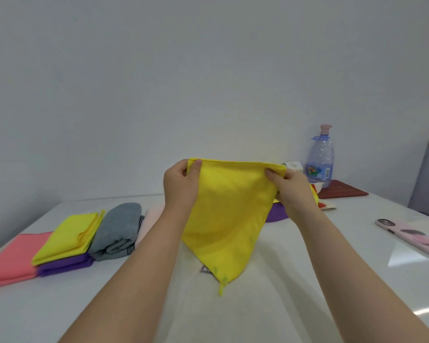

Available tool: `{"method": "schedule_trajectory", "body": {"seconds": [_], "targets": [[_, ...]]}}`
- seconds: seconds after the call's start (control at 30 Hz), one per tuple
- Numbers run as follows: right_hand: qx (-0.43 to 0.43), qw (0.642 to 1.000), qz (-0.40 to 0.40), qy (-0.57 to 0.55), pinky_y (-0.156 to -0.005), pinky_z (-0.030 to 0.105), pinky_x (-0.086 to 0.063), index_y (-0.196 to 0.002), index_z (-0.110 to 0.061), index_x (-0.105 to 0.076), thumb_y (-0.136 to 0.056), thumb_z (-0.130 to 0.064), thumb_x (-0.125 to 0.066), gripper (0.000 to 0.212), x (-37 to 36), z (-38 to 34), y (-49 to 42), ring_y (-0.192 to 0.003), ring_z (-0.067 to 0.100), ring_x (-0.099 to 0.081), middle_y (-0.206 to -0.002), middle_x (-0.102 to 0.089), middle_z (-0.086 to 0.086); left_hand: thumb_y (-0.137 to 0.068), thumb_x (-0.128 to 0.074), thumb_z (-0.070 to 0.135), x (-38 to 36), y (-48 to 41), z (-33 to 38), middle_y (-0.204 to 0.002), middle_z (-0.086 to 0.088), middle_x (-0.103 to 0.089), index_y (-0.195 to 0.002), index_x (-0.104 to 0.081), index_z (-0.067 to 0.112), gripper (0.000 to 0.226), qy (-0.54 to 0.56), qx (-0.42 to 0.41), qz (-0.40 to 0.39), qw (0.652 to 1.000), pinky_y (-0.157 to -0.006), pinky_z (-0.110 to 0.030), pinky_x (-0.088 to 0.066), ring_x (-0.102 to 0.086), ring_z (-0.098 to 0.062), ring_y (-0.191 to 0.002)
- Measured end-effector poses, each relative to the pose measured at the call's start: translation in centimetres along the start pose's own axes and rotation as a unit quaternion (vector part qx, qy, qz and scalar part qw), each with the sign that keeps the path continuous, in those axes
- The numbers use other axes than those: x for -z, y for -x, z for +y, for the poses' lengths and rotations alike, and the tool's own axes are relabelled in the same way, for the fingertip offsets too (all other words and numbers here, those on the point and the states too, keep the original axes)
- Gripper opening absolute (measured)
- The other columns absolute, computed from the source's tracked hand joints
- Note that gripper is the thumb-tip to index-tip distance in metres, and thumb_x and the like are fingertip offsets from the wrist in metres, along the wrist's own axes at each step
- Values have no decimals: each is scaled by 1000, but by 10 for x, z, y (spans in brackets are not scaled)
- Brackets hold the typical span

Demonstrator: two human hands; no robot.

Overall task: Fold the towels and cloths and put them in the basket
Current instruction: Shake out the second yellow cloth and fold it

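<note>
Up over the white worktop (307,280), the left hand (181,184) and the right hand (292,189) hold a yellow cloth (228,214) by its top edge, one at each upper corner. The fingers (196,167) of each hand are pinched onto the hem, which is stretched level between them. The cloth hangs down and narrows to a point near the worktop; whether the tip touches cannot be told. On the left lies a row of folded pieces: a coral cloth (10,256), then a folded yellow cloth (67,236) stacked on a purple cloth (65,264), then a rolled grey towel (117,229), with a pale pink cloth (151,216) just behind it. Another purple piece (275,214) shows behind the right wrist. At the far right stand a water bottle (320,159) and a small carton (294,167), beside a dark red book (342,191), and a phone (411,235) in a pink case lies nearer.
</note>
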State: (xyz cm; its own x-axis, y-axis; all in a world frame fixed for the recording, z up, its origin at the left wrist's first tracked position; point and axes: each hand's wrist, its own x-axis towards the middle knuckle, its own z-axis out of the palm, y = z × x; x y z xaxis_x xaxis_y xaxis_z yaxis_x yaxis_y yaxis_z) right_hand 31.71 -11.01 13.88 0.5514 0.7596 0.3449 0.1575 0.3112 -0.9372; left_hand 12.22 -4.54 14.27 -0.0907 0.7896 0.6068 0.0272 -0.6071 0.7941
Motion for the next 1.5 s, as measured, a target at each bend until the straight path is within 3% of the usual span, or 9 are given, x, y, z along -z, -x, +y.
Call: {"method": "schedule_trajectory", "body": {"seconds": [0.4, 0.6, 0.7, 0.8, 0.93, 1.03, 1.2, 1.33, 1.5], "targets": [[-12, 997, -52, -60, -84, 44, -50, -83, -8, -64, -91, -21, -61, 16, 6, -55, 17, -86, 25, -58, -90, -64, 15, -91, -63, 22, 14, -13, 35, -81, -7, -63, -72, -63, 15, 20, 108, 174, -56, 977, -79, -38, -52, -59, -22, -80], [-88, 978, -87, 168, -49, 21, -42, -72, -11, -60, -87, -15, -66, 17, 4, 7, -11, -55, 12, -53, -60, -56, 1, -86, -66, 16, 13, -16, -31, -81, -9, -60, -81, -63, 11, 8, -91, 190, -141, 967, -74, -35, -53, -57, -23, -77], [-77, 937, -105, 323, -50, 29, -19, -53, -11, -40, -82, -12, -71, 43, 1, 40, -23, -50, 15, -27, -54, -29, 3, -81, -68, 17, 11, -20, -60, -77, -9, -55, -76, -62, 14, 9, -254, 146, -187, 938, -67, -29, -41, -50, -21, -73], [-95, 913, -105, 383, -52, 28, -21, -50, -5, -36, -81, -14, -72, 49, -2, 65, -31, -48, 19, -26, -51, -25, 5, -79, -66, 16, 6, -22, -78, -73, -7, -58, -75, -67, 14, 5, -330, 150, -211, 908, -64, -27, -40, -51, -22, -68], [-175, 949, -76, 250, -38, 21, -38, -60, -12, -40, -89, -4, -59, 36, -9, 88, -39, -33, 19, -44, -39, -45, 6, -87, -57, 11, -2, -24, -98, -61, -11, -64, -78, -67, 9, 13, -273, 192, -208, 919, -58, -27, -51, -58, -22, -51], [-155, 968, -65, 184, -47, 24, -51, -87, -4, -54, -94, -5, -51, 8, -21, 92, -44, -46, 15, -62, -66, -66, 13, -93, -53, 10, -9, -29, -103, -82, -14, -70, -89, -64, 8, 11, -150, 228, -159, 949, -65, -32, -56, -64, -20, -58], [-88, 987, -38, 128, -71, 33, -46, -76, -19, -62, -90, -11, -51, 19, -34, 78, -59, -83, 21, -60, -92, -67, 13, -93, -53, 17, -19, -45, -96, -93, -9, -65, -83, -61, 13, 13, -57, 241, -128, 960, -74, -31, -54, -64, -15, -68], [-174, 984, -24, 43, -69, 31, -48, -82, -14, -62, -96, -26, -46, 25, -25, 81, -46, -81, 21, -64, -92, -65, 11, -90, -57, 19, -11, -28, -97, -89, -7, -64, -82, -60, 15, 9, 12, 337, -103, 936, -65, -26, -51, -66, -16, -68], [-201, 979, -8, 31, -66, 31, -52, -90, -7, -64, -90, -7, -57, 7, -8, 96, -13, -70, 22, -65, -92, -63, 17, -88, -62, 11, 7, 18, -103, -89, -7, -65, -90, -65, 11, 3, 18, 340, -103, 935, -67, -25, -53, -67, -12, -62]]}}
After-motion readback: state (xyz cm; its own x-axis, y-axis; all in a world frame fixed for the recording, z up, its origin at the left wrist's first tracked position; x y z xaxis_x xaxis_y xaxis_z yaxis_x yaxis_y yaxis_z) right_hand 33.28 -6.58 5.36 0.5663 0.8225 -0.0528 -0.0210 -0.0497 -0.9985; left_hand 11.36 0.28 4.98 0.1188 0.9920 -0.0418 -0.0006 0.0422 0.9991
